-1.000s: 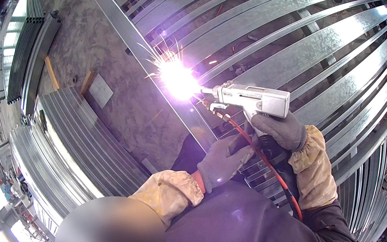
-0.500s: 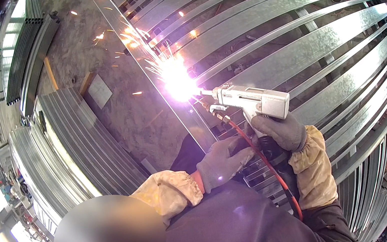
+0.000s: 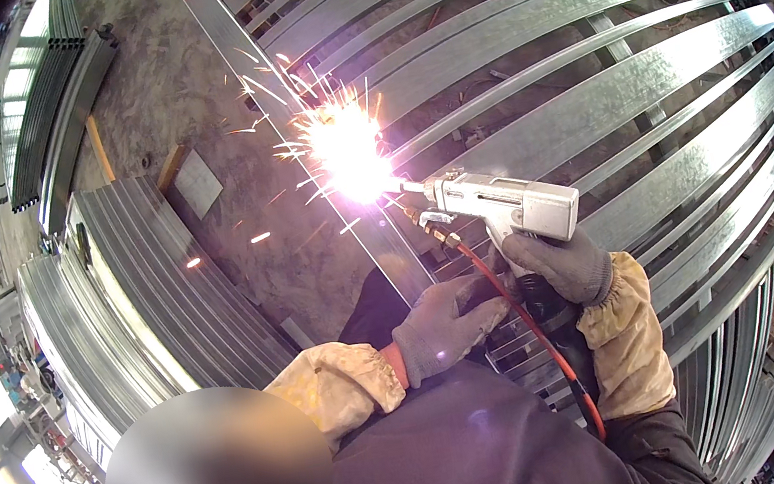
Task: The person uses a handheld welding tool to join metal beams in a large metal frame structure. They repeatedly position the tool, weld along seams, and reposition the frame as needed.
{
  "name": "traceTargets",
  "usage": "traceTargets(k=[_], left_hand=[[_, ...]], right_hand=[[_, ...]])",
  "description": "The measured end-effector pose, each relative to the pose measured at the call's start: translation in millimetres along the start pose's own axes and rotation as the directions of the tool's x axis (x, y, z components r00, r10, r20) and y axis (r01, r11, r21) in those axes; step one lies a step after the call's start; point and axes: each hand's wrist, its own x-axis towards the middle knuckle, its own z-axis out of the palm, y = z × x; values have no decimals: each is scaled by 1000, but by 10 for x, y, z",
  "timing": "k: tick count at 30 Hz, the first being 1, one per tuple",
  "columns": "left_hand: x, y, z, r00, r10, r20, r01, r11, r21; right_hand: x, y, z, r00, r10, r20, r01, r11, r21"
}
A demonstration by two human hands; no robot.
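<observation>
My right hand (image 3: 565, 264), in a grey glove, grips the handle of a silver welding gun (image 3: 512, 202). Its nozzle points left into a bright white arc (image 3: 354, 161) on a long metal rail (image 3: 382, 243), where sparks fly and glare hides the seam. A red hose (image 3: 525, 316) runs from a brass fitting near the nozzle down past the handle. My left hand (image 3: 446, 329), also gloved, lies just left of the hose with fingers stretched toward the right hand, near the rail's close end. Some of its fingertips are hidden.
Parallel galvanized metal bars (image 3: 579, 110) stretch off to the right from the rail. Stacked metal profiles (image 3: 168, 266) lie on the left, with dark tubes (image 3: 58, 112) beyond. A flat pale plate (image 3: 198, 183) rests on the concrete floor (image 3: 161, 95).
The arc's glow and the spray of sparks have changed shape, with sparks now spreading around the arc. Both hands and the welding gun look almost still.
</observation>
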Motion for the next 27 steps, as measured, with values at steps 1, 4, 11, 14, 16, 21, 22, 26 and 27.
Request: traceTargets(k=[1, 4, 11, 14, 16, 21, 22, 26, 27], left_hand=[[-27, 34, 5, 999, -36, -10, 36, 999, 14], [-30, 79, 16, 999, -34, 5, 34, 999, 12], [-16, -3, -3, 998, -49, 37, 49, 999, -20], [-19, -13, 3, 998, -50, 38, 51, 998, -37], [-20, -31, 6, 998, -47, 41, 48, 998, -38], [-37, 61, 29, 999, -22, 40, 23, 1000, -17], [-29, 29, 24, 999, -10, 45, 11, 1000, -22], [-18, 5, 19, 998, -35, 59, 36, 999, -15], [-22, 31, 21, 996, -61, 60, 62, 998, -7]], right_hand=[[-7, -20, -9, 999, 29, 26, -30, 999, 45], [-12, -15, 50, 998, -30, -54, 30, 1000, 0], [-32, -6, 43, 998, 52, -23, -51, 997, 59], [-26, -7, 20, 999, 37, 14, -38, 999, 17], [-26, 15, 18, 1000, 12, -2, -12, 999, -36], [-32, 3, 31, 1000, -16, -8, 16, 997, -75], [-38, -12, 46, 1000, -21, -11, 20, 997, -73], [-64, 4, 58, 998, -55, -19, 54, 997, -58], [-64, -5, 54, 999, -37, -16, 36, 998, -57]])
